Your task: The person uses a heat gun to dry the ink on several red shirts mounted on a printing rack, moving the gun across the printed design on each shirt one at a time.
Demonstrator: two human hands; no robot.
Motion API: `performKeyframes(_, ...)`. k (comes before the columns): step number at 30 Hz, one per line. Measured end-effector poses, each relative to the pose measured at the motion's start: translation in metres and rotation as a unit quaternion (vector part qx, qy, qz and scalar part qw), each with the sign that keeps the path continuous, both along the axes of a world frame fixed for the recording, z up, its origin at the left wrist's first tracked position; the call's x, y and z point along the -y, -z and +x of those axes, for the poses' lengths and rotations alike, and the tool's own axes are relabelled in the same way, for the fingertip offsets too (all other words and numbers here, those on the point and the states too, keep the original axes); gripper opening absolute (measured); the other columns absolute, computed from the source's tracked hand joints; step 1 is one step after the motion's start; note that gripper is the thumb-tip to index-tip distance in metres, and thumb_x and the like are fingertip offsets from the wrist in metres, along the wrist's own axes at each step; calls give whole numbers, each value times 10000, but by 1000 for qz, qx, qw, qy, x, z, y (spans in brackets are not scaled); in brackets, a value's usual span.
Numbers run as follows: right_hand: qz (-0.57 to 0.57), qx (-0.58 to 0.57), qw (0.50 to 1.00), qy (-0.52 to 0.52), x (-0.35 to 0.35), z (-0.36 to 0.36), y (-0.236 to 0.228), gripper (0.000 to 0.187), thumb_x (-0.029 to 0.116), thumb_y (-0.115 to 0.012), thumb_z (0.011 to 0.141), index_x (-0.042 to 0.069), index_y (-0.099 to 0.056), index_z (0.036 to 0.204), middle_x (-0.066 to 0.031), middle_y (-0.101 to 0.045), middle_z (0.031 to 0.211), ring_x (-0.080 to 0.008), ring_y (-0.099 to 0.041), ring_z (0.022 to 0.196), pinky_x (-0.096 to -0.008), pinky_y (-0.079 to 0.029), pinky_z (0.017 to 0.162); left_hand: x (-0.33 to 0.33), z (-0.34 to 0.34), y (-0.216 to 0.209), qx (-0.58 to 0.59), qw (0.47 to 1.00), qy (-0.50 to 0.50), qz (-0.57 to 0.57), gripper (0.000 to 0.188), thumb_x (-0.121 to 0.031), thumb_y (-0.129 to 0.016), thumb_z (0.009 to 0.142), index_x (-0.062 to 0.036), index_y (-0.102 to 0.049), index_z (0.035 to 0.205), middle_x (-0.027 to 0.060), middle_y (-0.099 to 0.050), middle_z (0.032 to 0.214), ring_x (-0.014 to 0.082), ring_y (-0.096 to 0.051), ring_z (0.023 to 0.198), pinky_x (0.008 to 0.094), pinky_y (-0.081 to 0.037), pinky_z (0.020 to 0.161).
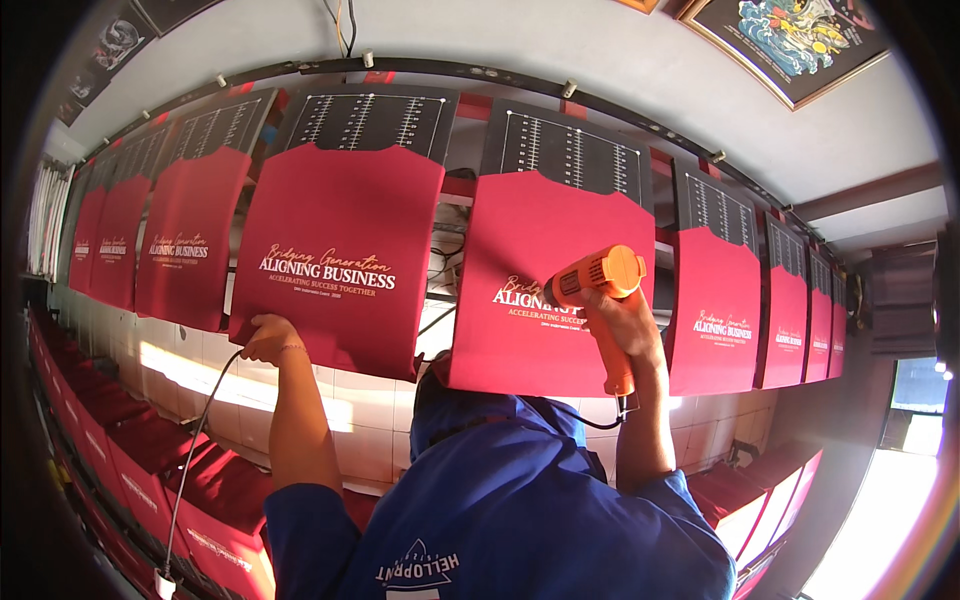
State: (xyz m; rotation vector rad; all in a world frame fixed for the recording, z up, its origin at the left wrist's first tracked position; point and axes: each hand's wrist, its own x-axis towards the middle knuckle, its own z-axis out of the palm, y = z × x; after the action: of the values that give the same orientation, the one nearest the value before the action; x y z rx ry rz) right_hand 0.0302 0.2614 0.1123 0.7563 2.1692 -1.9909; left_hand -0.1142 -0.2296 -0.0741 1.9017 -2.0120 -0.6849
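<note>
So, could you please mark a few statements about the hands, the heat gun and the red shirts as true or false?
1. The right hand holds an orange heat gun. True.
2. The heat gun points at the far-left shirt. False: its nozzle faces the red shirt directly ahead, right of centre.
3. The left hand touches the lower edge of another red shirt. True.
4. The shirts lie folded on a table. False: they are stretched over a row of dark boards.
5. A cord runs down below the left hand. True.
</note>
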Motion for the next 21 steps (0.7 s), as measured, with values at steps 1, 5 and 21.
performKeyframes(1,27,-13,1000,-1,4,-3,-1,390,125,-734,883,61,-552,1221,-43,-665,1018,-136,-647,891,-321,-560,714,1,0,1,4,1000,0,1,734,-424,-509,941,177,-281,1294,330,-530,1228,460,-639,1073,537,-571,866)
performKeyframes(5,-17,0,1000,-23,3,-3,4,385,118,-730,881,61,-552,1218,-41,-662,1025,-127,-639,887,-326,-560,730,3,1,2,2,1000,3,4,742,-419,-511,944,184,-271,1304,333,-525,1231,457,-633,1085,537,-566,874)
performKeyframes(21,-7,-17,996,-84,15,-8,0,416,131,-723,906,13,-531,1256,-77,-662,1025,-152,-648,829,-327,-576,724,5,0,6,2,1000,1,9,785,-422,-520,937,190,-241,1342,324,-517,1240,447,-627,1094,542,-561,874)
